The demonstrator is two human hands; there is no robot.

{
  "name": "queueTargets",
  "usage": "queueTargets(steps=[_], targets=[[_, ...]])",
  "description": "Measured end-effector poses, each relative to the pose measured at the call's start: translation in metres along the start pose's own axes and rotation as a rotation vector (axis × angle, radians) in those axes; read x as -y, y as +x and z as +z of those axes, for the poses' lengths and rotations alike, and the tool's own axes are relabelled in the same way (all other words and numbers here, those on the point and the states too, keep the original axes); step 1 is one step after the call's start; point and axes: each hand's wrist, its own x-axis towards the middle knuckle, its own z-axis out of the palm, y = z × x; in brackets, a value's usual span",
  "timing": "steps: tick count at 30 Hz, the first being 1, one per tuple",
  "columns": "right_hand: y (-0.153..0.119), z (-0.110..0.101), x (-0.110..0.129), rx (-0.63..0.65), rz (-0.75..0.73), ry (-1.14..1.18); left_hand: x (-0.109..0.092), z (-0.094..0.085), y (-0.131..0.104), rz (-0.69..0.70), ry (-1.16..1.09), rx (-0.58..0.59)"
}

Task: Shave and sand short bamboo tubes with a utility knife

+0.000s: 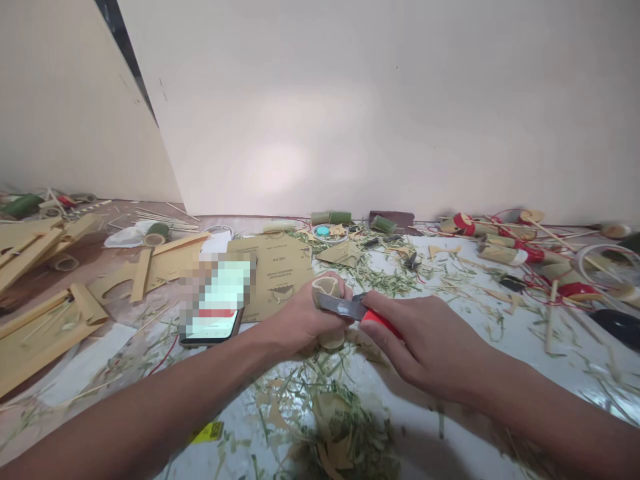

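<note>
The left hand point(313, 312) is curled around a short, pale bamboo tube point(320, 295), its open end turned up toward the viewer, above the middle of the surface point(475, 310). The right hand point(430, 333) grips the red handle of a knife point(383, 323); the blade crosses just below the tube's rim, though whether it touches cannot be told. Green shavings point(360, 420) and paper scraps lie below the hands. Just left of the left hand, a sheet of abrasive paper point(265, 270) lies flat, with a lit phone point(215, 307) beside it. Green bamboo pieces point(341, 217) lie along the surface's far edge, and red-banded bamboo pieces point(573, 288) are toward its far right corner.
</note>
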Motion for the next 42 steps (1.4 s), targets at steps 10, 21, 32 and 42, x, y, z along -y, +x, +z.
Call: queueTargets(steps=[10,21,32,42], targets=[[0.002,0.009,0.000,-0.081,0.000,-0.028,-0.006,0.003,-0.005,-0.020,-0.001,-0.003],[0.003,0.006,0.001,-0.055,0.064,0.004,-0.012,0.010,-0.008,-0.059,0.023,-0.039],[0.000,0.000,-0.002,-0.095,0.054,0.042,-0.016,0.012,-0.004,0.033,0.021,-0.013],[0.000,0.001,0.000,-0.079,0.053,0.010,-0.016,0.012,-0.007,-0.097,0.003,0.036]])
